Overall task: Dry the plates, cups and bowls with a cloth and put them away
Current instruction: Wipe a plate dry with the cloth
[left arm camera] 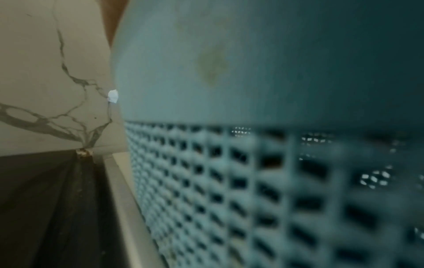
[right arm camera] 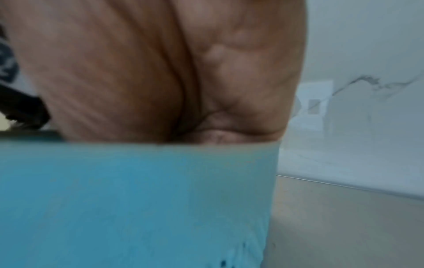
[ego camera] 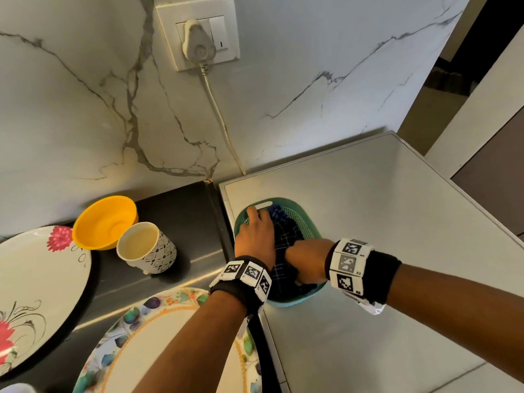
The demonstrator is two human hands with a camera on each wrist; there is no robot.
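We had both hands in the teal basket point(ego camera: 304, 296) on the steel appliance top, right of the bench: left hand point(ego camera: 255, 236) flat, steadying the checked cloth point(ego camera: 286, 236); right hand point(ego camera: 307, 258) apparently gathering it, grip hidden. Plates, cup point(ego camera: 146, 248) and yellow bowl point(ego camera: 105, 222) waited left.

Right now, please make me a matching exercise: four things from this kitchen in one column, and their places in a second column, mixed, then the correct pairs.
Things:
1. dark checked cloth
2. yellow bowl
3. patterned cup
4. teal basket

Places:
A. on the dark counter, close to the marble wall
B. on the steel surface at the right
C. inside the basket, under both hands
D. on the dark counter, just in front and to the right of the bowl

Pairs: 1-C, 2-A, 3-D, 4-B
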